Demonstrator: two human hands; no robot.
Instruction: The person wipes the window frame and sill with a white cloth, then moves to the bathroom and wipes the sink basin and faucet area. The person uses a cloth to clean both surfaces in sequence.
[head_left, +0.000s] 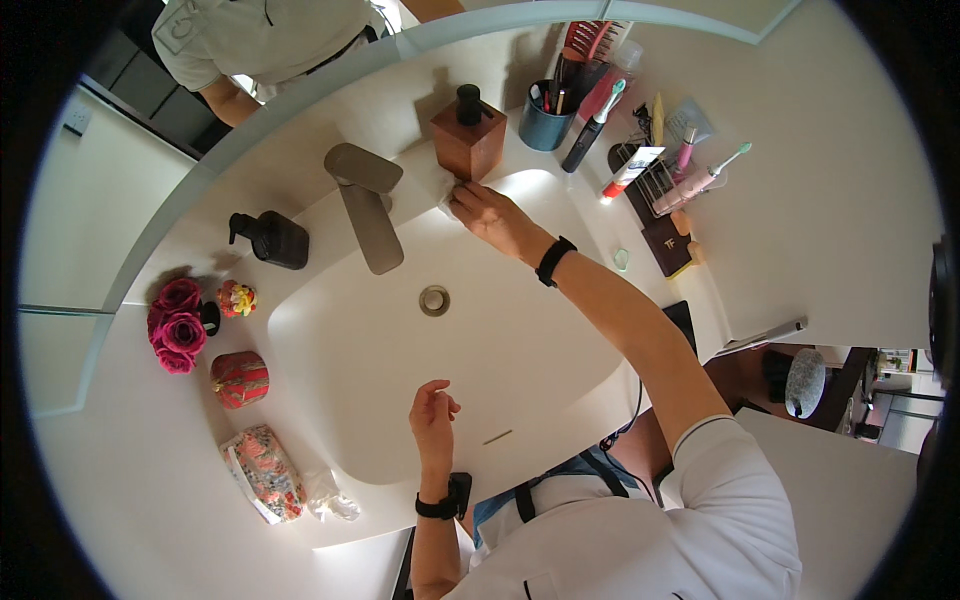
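Note:
My right hand (491, 217) reaches across to the back rim of the white washbasin (360, 360). Its fingers press a crumpled white wipe or tissue (445, 201) against the rim, right in front of a reddish-brown wooden soap dispenser (470, 142) with a black pump. My left hand (433, 409) hovers over the basin's near part, fingers loosely bent, with nothing in it. To the left of my right hand stands a grey-brown tap (367, 210). A round drain plug (434, 301) sits in the basin floor, between my two hands.
Along the right counter are a blue cup (546, 124) of brushes, a black electric toothbrush (589, 135), a toothpaste tube (630, 174) and a wire rack (651, 180). At left stand a black pump bottle (279, 241), magenta roses (180, 330), a red striped pouch (240, 379) and a floral pouch (266, 472).

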